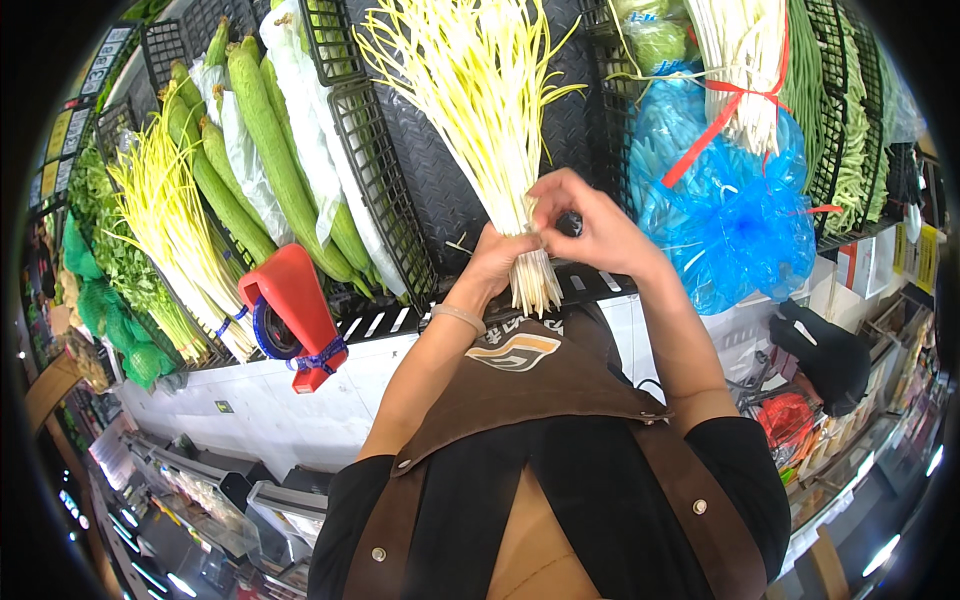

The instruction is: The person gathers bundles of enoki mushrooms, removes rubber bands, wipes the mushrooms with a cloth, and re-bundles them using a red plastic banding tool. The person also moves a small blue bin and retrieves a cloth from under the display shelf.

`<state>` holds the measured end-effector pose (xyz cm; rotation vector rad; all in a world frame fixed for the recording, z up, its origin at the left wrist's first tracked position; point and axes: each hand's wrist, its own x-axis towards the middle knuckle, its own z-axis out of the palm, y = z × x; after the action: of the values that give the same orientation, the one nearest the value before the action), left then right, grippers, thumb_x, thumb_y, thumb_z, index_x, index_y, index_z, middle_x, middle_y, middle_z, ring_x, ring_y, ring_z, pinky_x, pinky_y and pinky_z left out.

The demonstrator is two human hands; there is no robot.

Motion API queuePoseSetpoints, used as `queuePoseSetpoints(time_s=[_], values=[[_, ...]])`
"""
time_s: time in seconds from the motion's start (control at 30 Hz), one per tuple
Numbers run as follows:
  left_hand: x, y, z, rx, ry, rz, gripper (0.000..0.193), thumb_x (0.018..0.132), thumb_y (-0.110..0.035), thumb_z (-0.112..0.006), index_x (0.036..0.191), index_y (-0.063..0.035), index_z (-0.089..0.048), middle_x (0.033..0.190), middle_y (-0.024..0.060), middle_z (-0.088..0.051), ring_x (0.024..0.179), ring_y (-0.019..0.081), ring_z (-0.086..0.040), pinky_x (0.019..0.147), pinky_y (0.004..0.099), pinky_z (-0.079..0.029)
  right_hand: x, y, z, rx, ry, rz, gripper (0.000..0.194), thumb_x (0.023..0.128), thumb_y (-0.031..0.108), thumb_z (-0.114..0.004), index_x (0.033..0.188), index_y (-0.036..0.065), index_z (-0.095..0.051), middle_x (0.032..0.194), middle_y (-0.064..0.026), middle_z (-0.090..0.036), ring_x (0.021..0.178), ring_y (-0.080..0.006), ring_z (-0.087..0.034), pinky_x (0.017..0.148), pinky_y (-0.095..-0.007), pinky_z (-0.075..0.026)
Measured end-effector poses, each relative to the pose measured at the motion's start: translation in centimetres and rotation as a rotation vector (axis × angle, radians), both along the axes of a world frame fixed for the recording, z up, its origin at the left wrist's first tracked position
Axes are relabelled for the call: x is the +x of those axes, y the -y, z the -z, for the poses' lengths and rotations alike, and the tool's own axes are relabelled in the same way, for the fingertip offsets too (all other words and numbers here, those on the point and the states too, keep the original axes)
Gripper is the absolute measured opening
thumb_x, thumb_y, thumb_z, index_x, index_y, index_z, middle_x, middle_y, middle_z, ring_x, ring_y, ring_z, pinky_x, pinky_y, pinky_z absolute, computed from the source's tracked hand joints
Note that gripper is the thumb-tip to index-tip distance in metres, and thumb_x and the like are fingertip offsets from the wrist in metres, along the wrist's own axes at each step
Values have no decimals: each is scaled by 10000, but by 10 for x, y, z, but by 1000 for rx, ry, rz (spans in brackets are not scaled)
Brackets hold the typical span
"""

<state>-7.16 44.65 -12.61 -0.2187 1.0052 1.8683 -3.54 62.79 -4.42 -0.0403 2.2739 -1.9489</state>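
A large bunch of yellow chives (pixel 480 112) stands out in front of my chest, its pale cut ends towards me and its leafy tips fanning away. My left hand (pixel 491 259) is wrapped around the stalks near their base. At the right side of the bunch, my right hand (pixel 592 225) has its thumb and fingertips drawn together against the stalks. Whether a tie lies under those fingers is hidden. Below the bunch is a black diamond-patterned shelf surface (pixel 420 172). Another bunch of yellow chives (pixel 169 232), with blue tape near its base, lies at the left.
A red tape dispenser (pixel 285 292) with blue tape is at the shelf's front edge. Luffas (pixel 259 135) fill a black crate (pixel 371 150). To the right lie a blue plastic bag (pixel 724 225) and white stalks (pixel 739 52) tied with red ribbon. A person (pixel 825 360) is farther right.
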Motion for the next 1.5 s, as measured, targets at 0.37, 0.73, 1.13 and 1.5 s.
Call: queuePoseSetpoints(time_s=[0.37,0.73,1.13,1.5], values=[[0,0,2,-15,87,16,459,811,-3,-768,1216,28,-554,911,96,-647,759,212,-677,729,383,-605,-28,2,29,515,-346,230,439,747,-53,-690,1161,38,-577,873,-100,-605,805,-276,-656,720,-364,-542],[-2,2,-2,77,73,20,565,828,-18,-767,1306,36,-470,901,107,-641,765,213,-666,743,392,-583,-36,-14,39,83,-68,331,339,917,-39,-650,1244,40,-605,1085,-55,-678,983,-121,-650,859,-283,-545],[0,2,4,67,96,13,382,832,0,-743,1173,-9,-571,907,84,-642,761,200,-672,738,378,-602,-23,-14,24,159,30,23,343,839,79,-782,1155,26,-659,1102,-74,-690,979,-153,-660,875,-295,-520],[0,2,4,85,117,12,408,838,-9,-753,1195,-8,-557,902,81,-645,759,201,-679,725,373,-601,-22,-1,29,399,-306,164,209,840,-62,-706,1031,21,-688,874,-106,-659,838,-273,-667,745,-336,-538]])
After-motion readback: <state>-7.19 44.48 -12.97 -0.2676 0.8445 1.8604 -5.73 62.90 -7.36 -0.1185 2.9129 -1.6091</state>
